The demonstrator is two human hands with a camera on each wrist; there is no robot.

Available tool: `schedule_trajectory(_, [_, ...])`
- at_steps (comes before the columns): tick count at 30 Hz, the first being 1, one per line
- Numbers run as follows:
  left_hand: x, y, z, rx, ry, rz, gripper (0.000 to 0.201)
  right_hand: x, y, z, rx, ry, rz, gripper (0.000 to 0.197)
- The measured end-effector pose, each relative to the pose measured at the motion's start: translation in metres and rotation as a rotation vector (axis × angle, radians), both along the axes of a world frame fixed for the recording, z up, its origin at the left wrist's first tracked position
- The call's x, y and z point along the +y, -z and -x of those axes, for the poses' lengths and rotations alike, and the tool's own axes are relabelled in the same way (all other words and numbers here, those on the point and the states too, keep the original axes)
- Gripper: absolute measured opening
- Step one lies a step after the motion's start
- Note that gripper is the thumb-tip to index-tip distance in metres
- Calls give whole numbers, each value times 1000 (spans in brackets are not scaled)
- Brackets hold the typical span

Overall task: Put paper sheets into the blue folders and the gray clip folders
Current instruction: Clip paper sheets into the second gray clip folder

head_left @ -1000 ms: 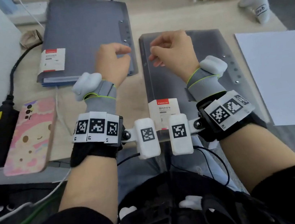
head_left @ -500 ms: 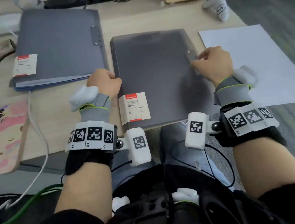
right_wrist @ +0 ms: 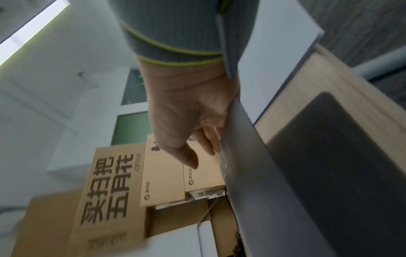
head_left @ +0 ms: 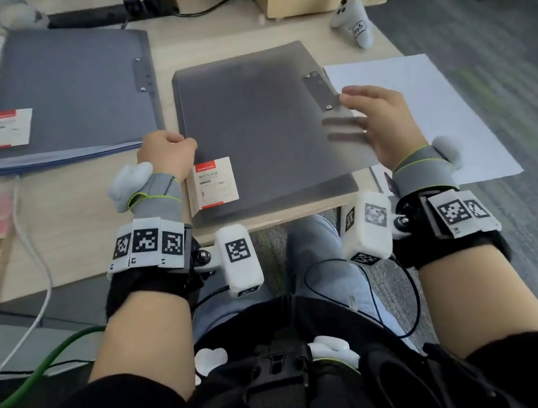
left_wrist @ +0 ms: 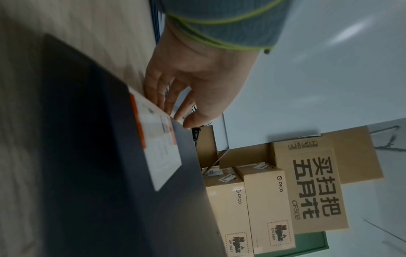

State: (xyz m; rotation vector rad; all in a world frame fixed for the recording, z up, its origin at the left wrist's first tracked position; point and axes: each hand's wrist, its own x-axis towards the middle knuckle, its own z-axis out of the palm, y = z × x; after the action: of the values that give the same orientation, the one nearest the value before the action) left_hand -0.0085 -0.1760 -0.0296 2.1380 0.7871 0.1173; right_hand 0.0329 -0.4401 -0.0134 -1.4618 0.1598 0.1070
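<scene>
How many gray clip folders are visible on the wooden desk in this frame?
2. One gray clip folder lies at the left atop a blue stack; the other lies in the middle, its cover raised on the right hand. More may be hidden in the stack.

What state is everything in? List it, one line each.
Front gray clip folder: cover raised along its right edge.
Right hand: straight fingers under that cover.
Left hand: grips the folder's left edge.
Far gray folder: closed.
Paper sheets: lying flat, unfiled.
</scene>
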Motion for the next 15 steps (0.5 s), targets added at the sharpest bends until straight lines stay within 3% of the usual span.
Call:
schedule_trajectory(3, [-2, 1, 1, -20, -23, 12, 27, -3, -3, 4, 6, -21, -310, 13])
schedule_trajectory(6, [-3, 0, 0, -14, -4, 58, 29, -5, 1, 8, 2, -69, -502, 27])
schedule_trajectory(8, [-4, -1, -1, 2, 7, 75, 30, -4, 0, 10, -11, -110, -544, 34])
schedule_trajectory(15, [1, 0, -5, -3, 64, 108, 28, 21, -15, 7, -124, -216, -458, 26])
